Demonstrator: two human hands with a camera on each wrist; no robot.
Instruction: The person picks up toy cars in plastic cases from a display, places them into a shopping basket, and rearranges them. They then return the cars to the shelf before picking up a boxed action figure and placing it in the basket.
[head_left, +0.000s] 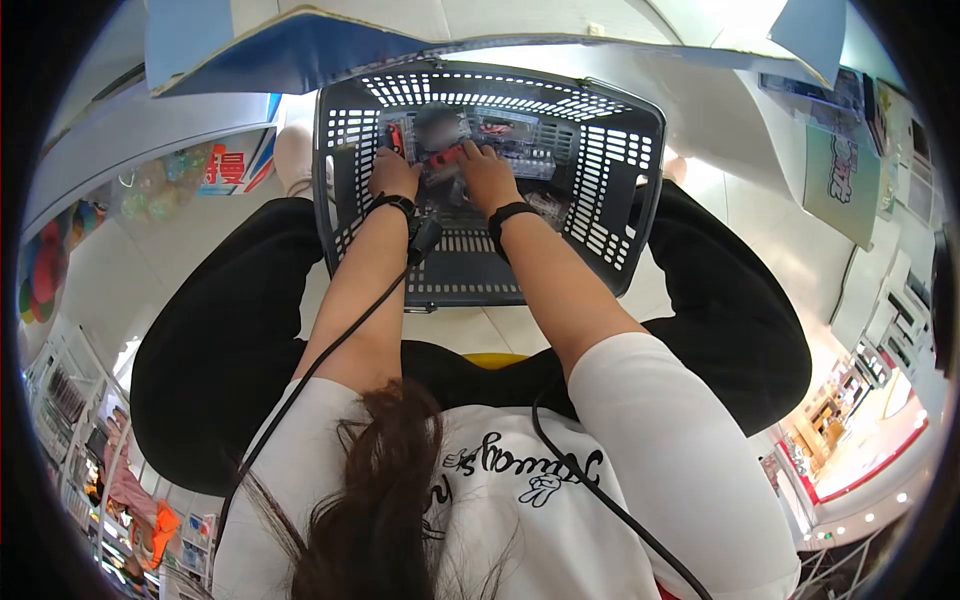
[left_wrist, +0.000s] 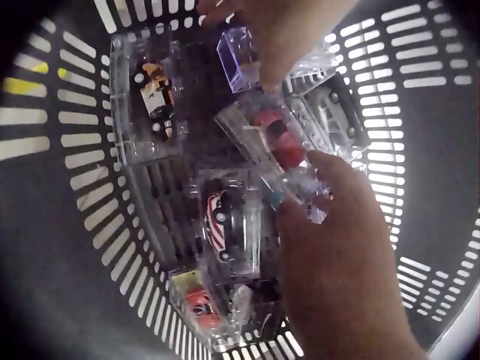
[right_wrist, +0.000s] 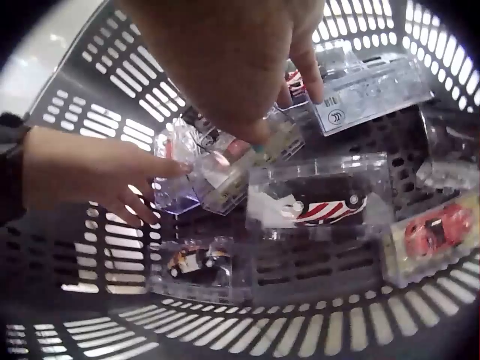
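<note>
Bright overhead shop light; fisheye vignette, bent edges; wrist views blurred close-up, glare on clear plastic.

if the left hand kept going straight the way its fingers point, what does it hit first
Likely the clear case with the red toy car, which the left hand already touches at its fingertips together with the right hand. Beyond it lies the basket floor and far wall; depth is hard to judge.

Both bare forearms reach forward toward the top centre of the head view, each with a black wrist strap. The left hand [head_left: 393, 172] and right hand [head_left: 487, 172] sit side by side, fingers curled in a pinch (fingertips partly hidden).
</note>
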